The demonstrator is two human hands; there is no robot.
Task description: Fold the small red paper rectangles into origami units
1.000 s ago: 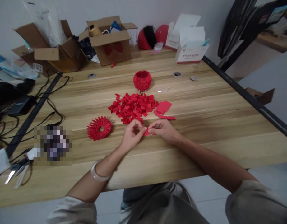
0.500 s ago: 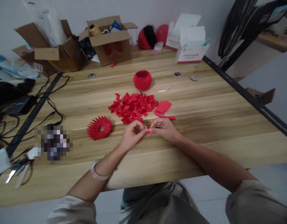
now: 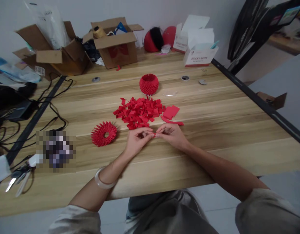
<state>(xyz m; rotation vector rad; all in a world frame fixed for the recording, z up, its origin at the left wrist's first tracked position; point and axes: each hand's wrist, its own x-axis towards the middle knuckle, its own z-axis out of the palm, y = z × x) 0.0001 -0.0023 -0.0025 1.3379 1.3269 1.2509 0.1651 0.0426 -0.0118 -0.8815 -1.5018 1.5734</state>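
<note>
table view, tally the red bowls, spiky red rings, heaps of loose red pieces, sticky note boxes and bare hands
Red bowl: 1
Spiky red ring: 1
Heap of loose red pieces: 1
Sticky note boxes: 2
Hands, left hand and right hand: 2
Total: 7

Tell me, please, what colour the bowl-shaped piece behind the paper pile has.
The bowl-shaped piece is red; the head view shows it best.
</note>
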